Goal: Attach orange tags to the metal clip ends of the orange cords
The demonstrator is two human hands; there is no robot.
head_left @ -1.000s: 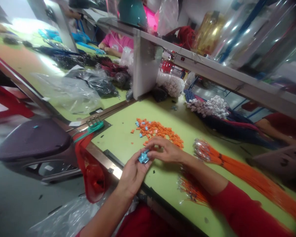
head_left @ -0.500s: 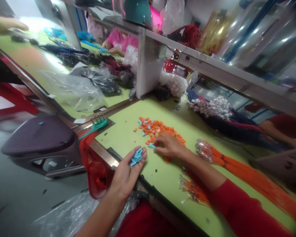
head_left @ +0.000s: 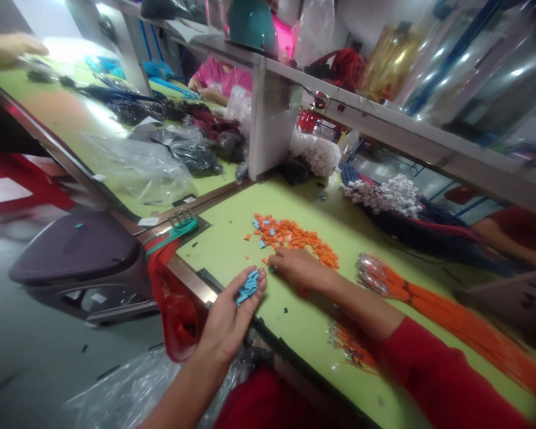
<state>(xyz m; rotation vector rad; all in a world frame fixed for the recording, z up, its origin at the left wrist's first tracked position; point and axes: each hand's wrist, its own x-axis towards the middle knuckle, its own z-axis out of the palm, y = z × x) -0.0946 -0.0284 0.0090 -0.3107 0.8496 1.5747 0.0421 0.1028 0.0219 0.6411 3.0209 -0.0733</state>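
Observation:
My left hand [head_left: 232,313] is palm up beyond the table's front edge, fingers curled into a cup. In it lies a heap of small flat blue plastic pieces [head_left: 249,287]. My right hand [head_left: 297,266] is down at the near side of a pile of small orange pieces [head_left: 290,231], back of the hand up. Its fingertips are closed together over a small bluish piece [head_left: 273,269], mostly hidden and in shadow. A few other blue pieces [head_left: 262,244] lie among the orange ones at the pile's left end.
Orange cord bundles [head_left: 433,310] lie right of my right arm, beside a smaller bundle [head_left: 351,342]. Dark cords with white ends [head_left: 384,193] lie at the back. A shelf post [head_left: 272,119] and clear plastic bags [head_left: 138,167] stand left. A purple stool [head_left: 74,247] is below. Co-workers sit behind.
My right hand has moved slightly left, its fingertips now covering the blue pieces that showed in front of them. My left hand stays almost where it was, still holding its heap.

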